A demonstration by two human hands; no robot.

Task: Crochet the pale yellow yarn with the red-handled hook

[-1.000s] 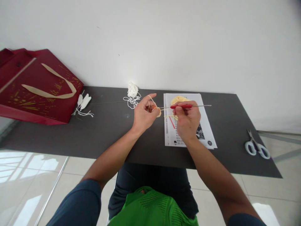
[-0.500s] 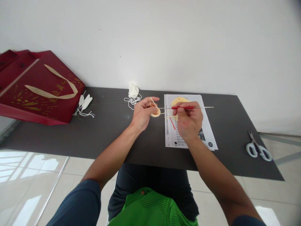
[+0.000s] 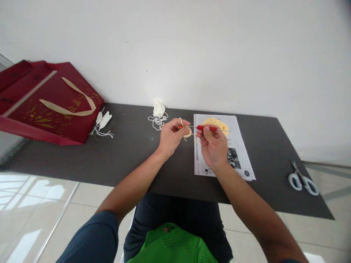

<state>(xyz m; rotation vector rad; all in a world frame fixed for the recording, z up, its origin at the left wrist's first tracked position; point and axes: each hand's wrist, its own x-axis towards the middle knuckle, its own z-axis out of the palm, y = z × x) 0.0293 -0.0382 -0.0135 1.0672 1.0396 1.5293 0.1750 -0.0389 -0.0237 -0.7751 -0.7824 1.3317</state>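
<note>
My left hand (image 3: pixel 173 135) is closed on a small round piece of cream crochet work (image 3: pixel 187 132), with a strand of yarn looped over its index finger. Between thumb and fingers, my right hand (image 3: pixel 212 144) grips the red handle of a crochet hook (image 3: pixel 207 128). The hook's thin metal shaft points left and reaches the crochet piece at the left fingertips. Below the right hand lie printed sheets (image 3: pixel 241 160). A pale yellow piece with orange spots (image 3: pixel 222 126) rests on them, partly hidden behind that hand.
A heap of white yarn (image 3: pixel 159 109) sits by the wall. At the left, white tasselled pieces (image 3: pixel 103 119) lie beside a dark red gift bag (image 3: pixel 63 106). Scissors (image 3: pixel 301 179) with pale handles lie near the right end of the dark table (image 3: pixel 131 160).
My right hand has turned, showing more of its palm side, and has shifted slightly left with the hook. The left hand stays on the crochet piece. The whole view has shifted a little.
</note>
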